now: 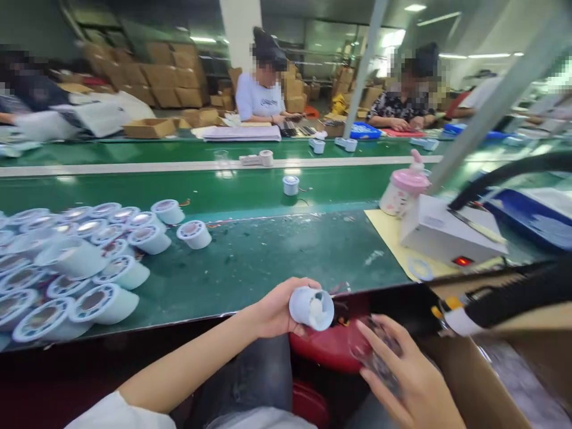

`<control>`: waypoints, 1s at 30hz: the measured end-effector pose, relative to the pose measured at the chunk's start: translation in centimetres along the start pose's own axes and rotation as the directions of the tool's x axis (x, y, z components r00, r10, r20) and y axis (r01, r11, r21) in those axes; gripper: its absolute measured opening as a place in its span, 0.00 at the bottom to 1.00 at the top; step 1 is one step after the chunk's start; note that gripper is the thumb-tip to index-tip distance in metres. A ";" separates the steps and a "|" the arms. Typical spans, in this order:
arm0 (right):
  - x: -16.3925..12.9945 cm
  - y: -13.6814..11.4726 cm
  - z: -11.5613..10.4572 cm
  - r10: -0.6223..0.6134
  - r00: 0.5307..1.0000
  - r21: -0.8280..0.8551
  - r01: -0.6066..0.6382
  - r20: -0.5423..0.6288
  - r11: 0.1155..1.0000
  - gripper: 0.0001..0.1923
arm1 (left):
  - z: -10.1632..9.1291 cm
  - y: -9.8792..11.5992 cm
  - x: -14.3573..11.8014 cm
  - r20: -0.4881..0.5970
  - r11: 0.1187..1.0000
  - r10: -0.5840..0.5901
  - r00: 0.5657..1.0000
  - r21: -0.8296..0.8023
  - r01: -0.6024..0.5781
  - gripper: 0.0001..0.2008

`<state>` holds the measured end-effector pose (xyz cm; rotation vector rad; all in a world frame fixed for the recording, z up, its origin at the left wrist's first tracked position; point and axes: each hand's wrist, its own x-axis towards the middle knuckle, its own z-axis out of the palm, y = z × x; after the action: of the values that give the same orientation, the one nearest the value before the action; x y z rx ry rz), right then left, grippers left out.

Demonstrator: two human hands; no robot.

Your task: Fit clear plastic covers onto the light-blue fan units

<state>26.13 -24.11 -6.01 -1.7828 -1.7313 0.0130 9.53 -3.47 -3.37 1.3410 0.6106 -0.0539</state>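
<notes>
A factory assembly line is suggested by a long green conveyor belt (250, 196), bordered by a green worktop (277, 253) where many identical pale cylindrical fan housings (75, 259) are massed at the left. The far side is occupied by several workers (261, 98). Behind them, cardboard cartons (172, 71) are stacked high; the hall is lit by overhead strip lights (489, 56).

No readable text, shirt lettering (269, 102) (blurred)
</notes>
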 end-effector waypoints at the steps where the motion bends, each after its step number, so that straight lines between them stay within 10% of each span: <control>1: 0.2 -0.4 0.0 0.000 1.000 -0.082 -0.001 -0.007 0.997 0.25 | 0.8 -0.2 0.6 0.088 1.000 -0.018 0.996 -0.009 0.019 0.25; 5: 1.9 -1.3 0.0 0.122 0.988 -0.215 -0.100 0.093 0.971 0.23 | 2.4 -0.1 1.4 0.308 0.989 0.084 0.948 0.089 -0.116 0.16; 11: 1.8 -2.1 -1.5 0.334 0.881 0.299 -0.435 0.334 0.849 0.04 | 2.3 1.1 0.8 0.219 0.807 0.350 0.911 0.423 -0.412 0.23; 18: 1.7 -2.4 -1.0 0.504 0.838 0.525 -0.531 0.209 0.665 0.17 | 2.2 -0.7 1.5 0.253 0.667 0.482 0.839 0.515 -0.539 0.33; 25: 1.6 -1.4 -1.1 0.646 0.706 0.812 -0.539 0.291 0.223 0.16 | 2.9 -1.2 1.5 0.300 0.873 0.346 0.889 0.243 -0.422 0.34; 30: 0.3 -1.4 -1.4 0.430 0.885 0.605 -0.444 0.180 0.661 0.16 | 3.4 -1.4 1.2 0.243 0.984 0.180 0.953 -0.057 -0.171 0.36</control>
<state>25.54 -24.57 -4.13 -1.6089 -1.0579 0.7444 11.33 -6.62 -4.84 1.3246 0.2792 -0.0645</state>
